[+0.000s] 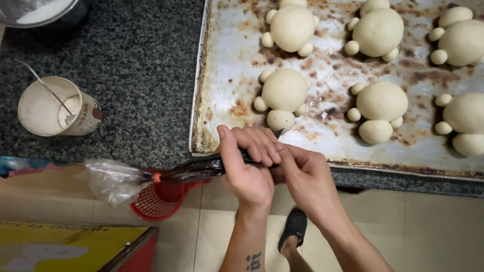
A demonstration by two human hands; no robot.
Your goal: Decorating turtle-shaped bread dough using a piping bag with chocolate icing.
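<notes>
Speckled dark granite counter (136, 75) across the far part of the head view, with pale tiled floor (433, 226) below its near edge. Worn, rust-stained baking tray (227, 65) on the counter's right side, loaded with turtle-shaped dough pieces (285, 95) in two rows. Paper cup (58, 107) with a thin stick in it on the left, well apart from the tray; rim of a metal bowl (40, 10) at the far left corner. Red mesh basket (159, 199) on the floor just under the counter edge, a yellow and red board (70, 247) near left, a black shoe (294, 226) between the forearms.

Left hand (249, 161) wrapped tight around a dark-filled piping bag (196, 168), thumb up, fingers curled over it, at the tray's near edge. Bag's loose clear tail (113, 179) trailing left, tied off with a red band. Right hand (305, 174) closed beside the left, fingers pinching the bag near its tip, just short of the nearest dough turtle's head (281, 120). Both forearms angled up from the near edge.
</notes>
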